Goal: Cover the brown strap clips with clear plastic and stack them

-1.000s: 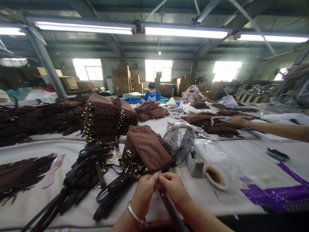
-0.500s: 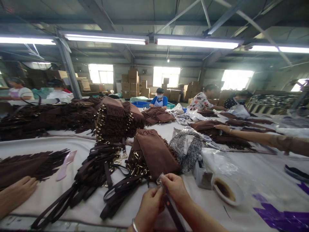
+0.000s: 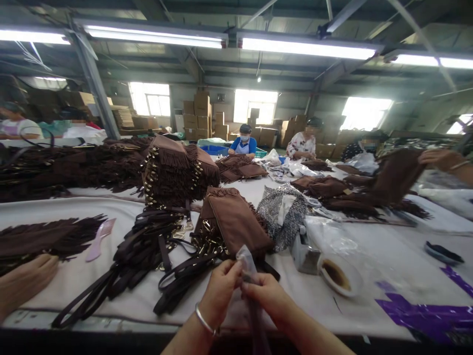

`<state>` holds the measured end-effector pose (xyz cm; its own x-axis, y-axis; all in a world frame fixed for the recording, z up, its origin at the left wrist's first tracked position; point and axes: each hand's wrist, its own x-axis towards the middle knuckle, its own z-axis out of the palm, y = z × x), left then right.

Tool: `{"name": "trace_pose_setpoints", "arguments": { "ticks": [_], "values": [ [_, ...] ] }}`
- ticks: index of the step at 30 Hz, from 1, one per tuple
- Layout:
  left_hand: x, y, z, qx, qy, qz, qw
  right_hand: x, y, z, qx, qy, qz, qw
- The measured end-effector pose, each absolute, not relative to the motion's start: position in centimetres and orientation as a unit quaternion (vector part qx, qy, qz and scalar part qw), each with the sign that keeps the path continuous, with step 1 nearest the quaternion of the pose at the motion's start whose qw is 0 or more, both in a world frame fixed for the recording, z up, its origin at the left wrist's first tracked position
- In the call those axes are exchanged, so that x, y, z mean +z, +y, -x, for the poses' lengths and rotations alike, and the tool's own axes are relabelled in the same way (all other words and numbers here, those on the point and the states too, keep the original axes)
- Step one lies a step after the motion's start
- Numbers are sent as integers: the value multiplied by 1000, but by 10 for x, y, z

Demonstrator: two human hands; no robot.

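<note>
My left hand [image 3: 220,288], with a silver bangle on the wrist, and my right hand [image 3: 266,296] are together at the near table edge. Both pinch a clear plastic sleeve [image 3: 247,261] that covers the end of a dark brown strap [image 3: 256,325], which hangs down between my forearms. Just beyond my fingers lies a brown suede fringed bag [image 3: 232,223] with gold rings. A pile of dark brown straps [image 3: 148,249] spreads to its left.
A roll of tape [image 3: 338,276] and a small grey dispenser [image 3: 305,254] sit to the right, with purple tape [image 3: 424,313] beyond. A pink comb [image 3: 99,239] and fringe pieces lie left, by another person's hand [image 3: 24,281]. Stacked fringed bags [image 3: 173,170] and seated workers fill the far table.
The clear sleeve has come up higher above my fingers and my left hand has risen to meet it. A co-worker at right has lifted a fringed bag off the table.
</note>
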<state>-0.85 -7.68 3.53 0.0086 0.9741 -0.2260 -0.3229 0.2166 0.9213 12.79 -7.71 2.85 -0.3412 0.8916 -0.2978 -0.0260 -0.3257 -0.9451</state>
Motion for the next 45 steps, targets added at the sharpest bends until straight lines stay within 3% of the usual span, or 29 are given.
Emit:
{"name": "trace_pose_setpoints", "arguments": {
  "ticks": [12, 22, 30, 36, 45],
  "values": [
    [8, -152, 16, 367, 425, -294, 773, 42, -44, -98, 665, -396, 462, 433],
    [-8, -190, 77, 251, 392, -409, 785, 31, -32, -94, 713, -280, 448, 462],
    [35, -161, 78, 359, 402, -419, 731, 35, -44, -80, 729, -251, 436, 463],
    [29, -116, 36, 403, 422, -302, 754, 30, -43, -82, 710, -285, 445, 465],
    [31, -94, 40, 382, 381, -303, 786, 30, -45, -92, 709, -341, 454, 418]
  ]
}}
